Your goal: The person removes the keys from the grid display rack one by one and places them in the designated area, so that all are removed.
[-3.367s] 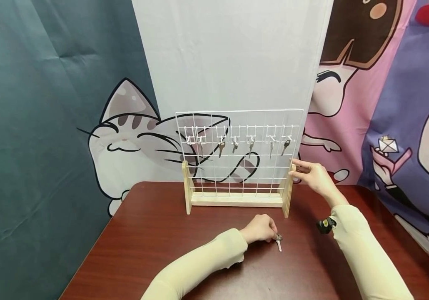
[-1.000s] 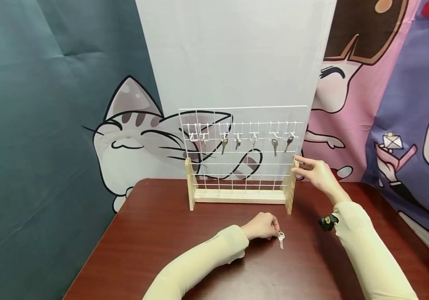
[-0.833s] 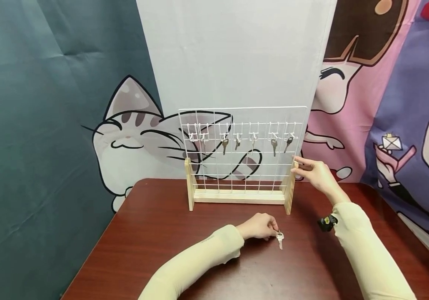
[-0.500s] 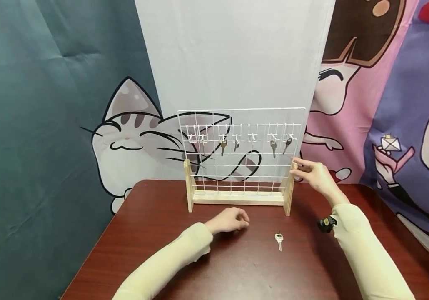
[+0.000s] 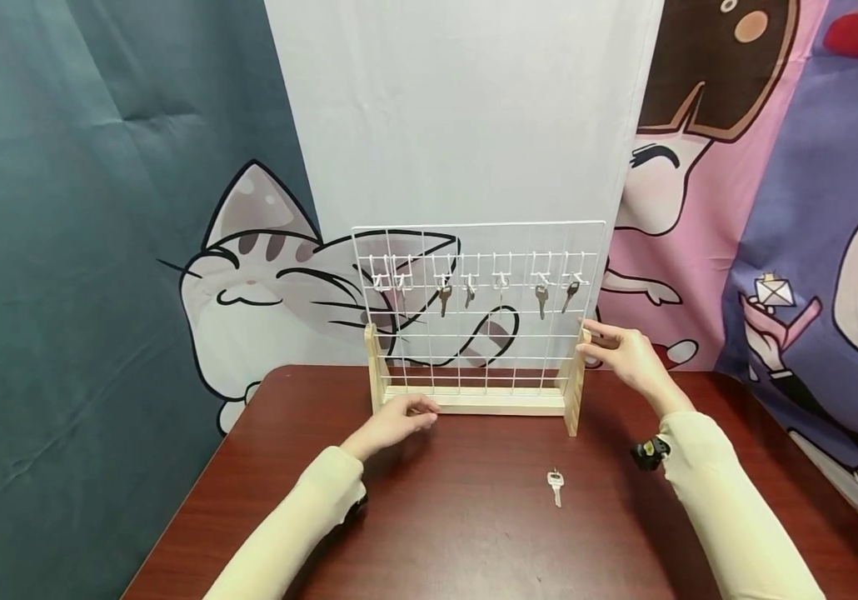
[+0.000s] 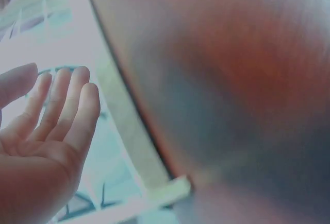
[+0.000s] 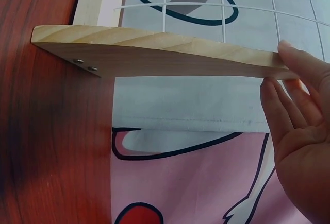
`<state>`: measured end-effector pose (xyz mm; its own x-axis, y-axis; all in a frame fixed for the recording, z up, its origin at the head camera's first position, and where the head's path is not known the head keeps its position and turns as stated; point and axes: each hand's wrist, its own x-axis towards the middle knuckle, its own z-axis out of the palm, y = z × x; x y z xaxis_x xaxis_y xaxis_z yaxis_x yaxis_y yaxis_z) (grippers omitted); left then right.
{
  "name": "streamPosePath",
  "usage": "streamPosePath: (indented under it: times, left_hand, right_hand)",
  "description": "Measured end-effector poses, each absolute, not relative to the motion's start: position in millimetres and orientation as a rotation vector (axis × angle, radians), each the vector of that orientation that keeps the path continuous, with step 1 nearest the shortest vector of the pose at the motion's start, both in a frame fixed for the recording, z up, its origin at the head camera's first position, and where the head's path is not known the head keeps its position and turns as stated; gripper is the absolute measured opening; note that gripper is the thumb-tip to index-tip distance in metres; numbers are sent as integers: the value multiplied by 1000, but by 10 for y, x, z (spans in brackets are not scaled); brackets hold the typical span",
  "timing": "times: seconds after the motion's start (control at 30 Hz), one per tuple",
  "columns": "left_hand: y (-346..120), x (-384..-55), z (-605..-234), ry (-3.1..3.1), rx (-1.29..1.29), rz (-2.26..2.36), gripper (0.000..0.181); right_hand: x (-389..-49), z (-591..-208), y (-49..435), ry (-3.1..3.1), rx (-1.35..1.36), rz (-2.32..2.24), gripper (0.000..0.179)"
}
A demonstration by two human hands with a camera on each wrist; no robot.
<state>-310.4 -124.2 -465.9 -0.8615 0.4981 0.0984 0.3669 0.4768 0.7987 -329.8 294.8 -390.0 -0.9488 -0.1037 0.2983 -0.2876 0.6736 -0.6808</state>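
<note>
A white wire grid rack on a wooden stand (image 5: 504,409) stands at the back of the table. Several keys hang from its row of white hooks, among them a brass-toned key (image 5: 445,300) and a dark-headed key (image 5: 571,295). My right hand (image 5: 631,362) pinches the top of the stand's right wooden upright (image 7: 170,54) between thumb and fingers. Fingers loosely extended and holding nothing, my left hand (image 5: 395,425) hovers by the left front of the wooden base; its palm shows in the left wrist view. One silver key (image 5: 556,488) with a small ring lies on the table.
The dark red-brown wooden table (image 5: 459,533) extends forward and to both sides of the rack. Behind it hang cloth backdrops, one bearing a cartoon cat (image 5: 249,292). A small black device (image 5: 650,452) sits at the right wrist.
My left hand has let go of the silver key, leaving it on the table, and has moved left and back toward the rack. My right hand keeps its grip on the upright.
</note>
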Motion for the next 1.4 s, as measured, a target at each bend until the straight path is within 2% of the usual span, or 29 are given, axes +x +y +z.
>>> streamPosePath:
  times: [0.4,0.67,0.9,1.17,1.4]
  left_hand:
    - [-1654,-3290,-3928,2734,633,1536,33]
    - [-1576,-3325,-3596,2596,625,1893,41]
    - [-1465,-3417,-3410,2497,648,2092,41]
    - [-1329,-3474,-3280,2353,554,2220,46]
    - [-1294,-3459,-3285,2361,475,2305,33]
  right_hand:
    - [-3352,-3805,2980,-2649,348,1074,58]
    - [-3273,-3791,3053,-2669,322,1078,59]
    - [-3301,-3807,3030,-2633,334,1086,57]
    - [-3347,-3840,2985,-2622,333,1094,56]
    - [-3329,-3904,2958,-2645,327,1115,57]
